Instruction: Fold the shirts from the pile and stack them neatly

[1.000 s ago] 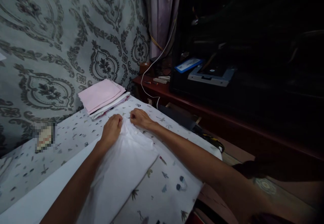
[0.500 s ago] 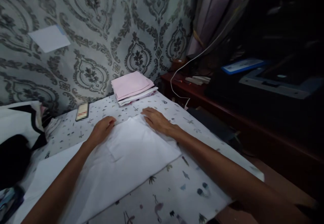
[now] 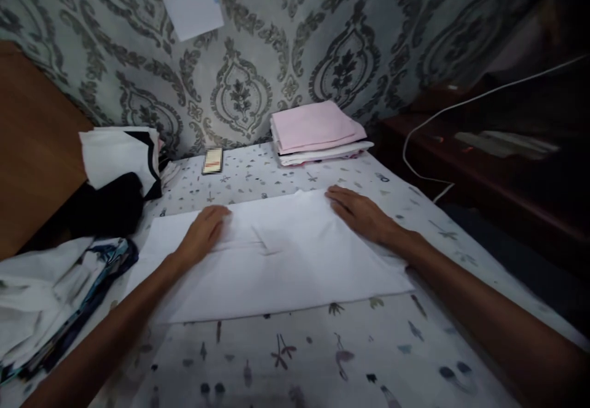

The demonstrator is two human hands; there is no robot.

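Left hand [image 3: 207, 230]: palm down, fingers unclenched, on white cloth's far edge. Right hand [image 3: 362, 212]: same, at its far right corner. White cloth [image 3: 304, 266] lies creased mid-patterned sheet [image 3: 258, 359]. Pink-topped folded stack [image 3: 318, 126]: sheet's far right corner. Crumpled clothes [image 3: 41, 297]: left edge.

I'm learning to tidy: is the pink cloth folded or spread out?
Folded: the pink cloth lies in a compact block, layered edges showing.

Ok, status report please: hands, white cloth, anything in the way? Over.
Left hand, right hand: each grip resting on white cloth. Cloth spread mostly flat, lightly creased. Pink-topped stack beyond, apart from it.
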